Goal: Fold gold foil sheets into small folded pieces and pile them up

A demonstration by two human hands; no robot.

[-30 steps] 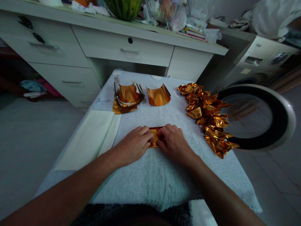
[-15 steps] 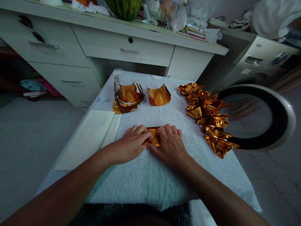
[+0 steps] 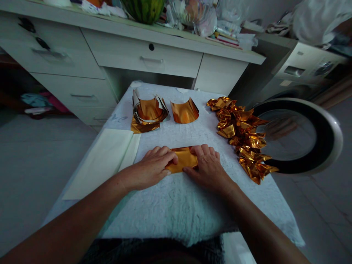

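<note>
A shiny gold strip of folded foil paper [image 3: 182,160] lies flat on the cloth-covered table, its middle bare between my hands. At its left end my left hand [image 3: 155,165] grips it, the fingers bent over the top and the thumb at the near edge. My right hand [image 3: 209,168] holds the right end the same way, thumb near and fingers curled over the far edge. Both ends of the strip are hidden under the fingers. Beyond it stand a curved single gold sheet [image 3: 185,112] and a stack of curled gold sheets [image 3: 150,110].
Crumpled, folded gold foil pieces [image 3: 242,135] lie in a row along the table's right side. White paper sheets [image 3: 100,157] rest at the left. Behind are a white drawer desk [image 3: 143,51] with a watermelon [image 3: 143,9], and a washing machine with its door [image 3: 327,135] open.
My right hand has slid to the right along the gold foil paper, so more of its middle shows. My left hand stays nearly in place.
</note>
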